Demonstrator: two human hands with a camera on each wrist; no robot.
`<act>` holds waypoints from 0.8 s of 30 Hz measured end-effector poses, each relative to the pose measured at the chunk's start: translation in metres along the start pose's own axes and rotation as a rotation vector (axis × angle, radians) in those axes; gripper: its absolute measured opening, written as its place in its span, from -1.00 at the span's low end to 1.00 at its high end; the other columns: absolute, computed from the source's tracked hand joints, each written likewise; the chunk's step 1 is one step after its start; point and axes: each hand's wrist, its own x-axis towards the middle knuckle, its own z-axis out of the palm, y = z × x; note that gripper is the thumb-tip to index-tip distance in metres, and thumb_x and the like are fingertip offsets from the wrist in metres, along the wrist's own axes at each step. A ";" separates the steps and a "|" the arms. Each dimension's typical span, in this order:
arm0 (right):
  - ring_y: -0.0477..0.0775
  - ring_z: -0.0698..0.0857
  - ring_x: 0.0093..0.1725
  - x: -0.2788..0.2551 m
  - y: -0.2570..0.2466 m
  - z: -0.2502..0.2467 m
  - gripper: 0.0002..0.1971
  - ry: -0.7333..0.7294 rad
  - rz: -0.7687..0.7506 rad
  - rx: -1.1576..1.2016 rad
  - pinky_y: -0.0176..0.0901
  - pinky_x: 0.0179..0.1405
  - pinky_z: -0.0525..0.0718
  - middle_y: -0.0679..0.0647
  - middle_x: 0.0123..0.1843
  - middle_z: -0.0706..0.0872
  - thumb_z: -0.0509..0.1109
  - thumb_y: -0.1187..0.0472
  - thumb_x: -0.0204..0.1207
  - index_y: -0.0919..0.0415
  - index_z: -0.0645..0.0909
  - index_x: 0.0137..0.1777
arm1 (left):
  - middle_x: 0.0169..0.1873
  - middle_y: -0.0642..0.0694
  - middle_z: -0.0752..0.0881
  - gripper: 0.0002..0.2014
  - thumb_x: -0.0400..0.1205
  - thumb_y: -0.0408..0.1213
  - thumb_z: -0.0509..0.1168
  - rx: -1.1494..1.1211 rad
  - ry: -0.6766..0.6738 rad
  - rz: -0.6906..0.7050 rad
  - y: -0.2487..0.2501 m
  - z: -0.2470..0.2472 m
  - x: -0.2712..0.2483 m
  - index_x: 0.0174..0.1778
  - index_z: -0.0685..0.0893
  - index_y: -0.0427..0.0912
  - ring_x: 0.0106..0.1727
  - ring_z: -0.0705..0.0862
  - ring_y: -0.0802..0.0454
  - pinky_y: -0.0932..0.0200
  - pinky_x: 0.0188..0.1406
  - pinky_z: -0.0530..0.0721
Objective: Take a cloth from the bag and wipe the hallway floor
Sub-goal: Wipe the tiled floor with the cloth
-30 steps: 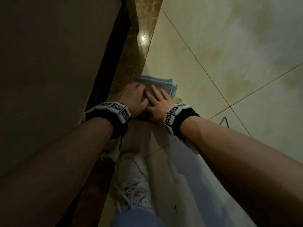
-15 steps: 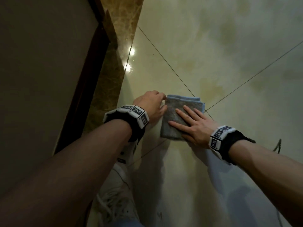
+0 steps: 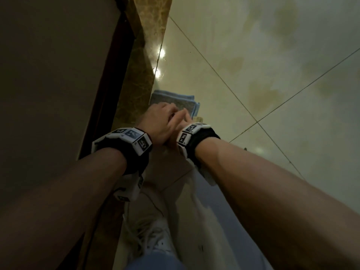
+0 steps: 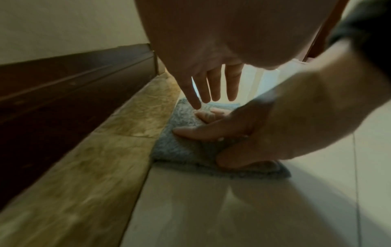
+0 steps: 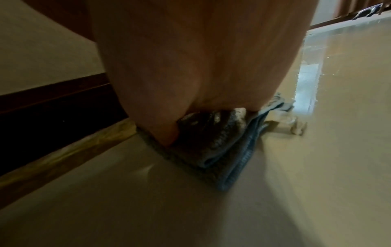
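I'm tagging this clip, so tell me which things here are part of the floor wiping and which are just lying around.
Part of the job:
folded grey-blue cloth
left hand, fingers straight, one fingertip touching the cloth
right hand, pressing the cloth flat
cream floor tiles
brown marble border strip

Just there:
white sneaker
dark skirting board
wall

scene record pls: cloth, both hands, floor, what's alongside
cloth: folded grey-blue cloth, flat on the floor, one edge along the brown marble border strip
left hand: fingers straight, fingertips on the cloth
right hand: fingers flat, pressing the cloth down, partly under the left hand
floor: glossy cream tile floor, thin grout lines
alongside: dark wooden baseboard under the wall, beyond the border strip
also in view: white sneaker
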 end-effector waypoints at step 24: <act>0.27 -0.36 0.70 -0.170 0.160 0.095 -0.37 0.071 0.129 0.038 0.31 0.67 -0.20 0.04 0.75 -0.36 -0.04 -0.22 0.71 -0.38 -0.30 0.67 | 0.34 -0.19 0.61 -0.37 0.67 0.29 -0.08 0.200 -0.268 0.195 0.109 0.036 0.060 0.36 0.60 -0.08 0.33 0.58 -0.17 -0.14 0.30 0.58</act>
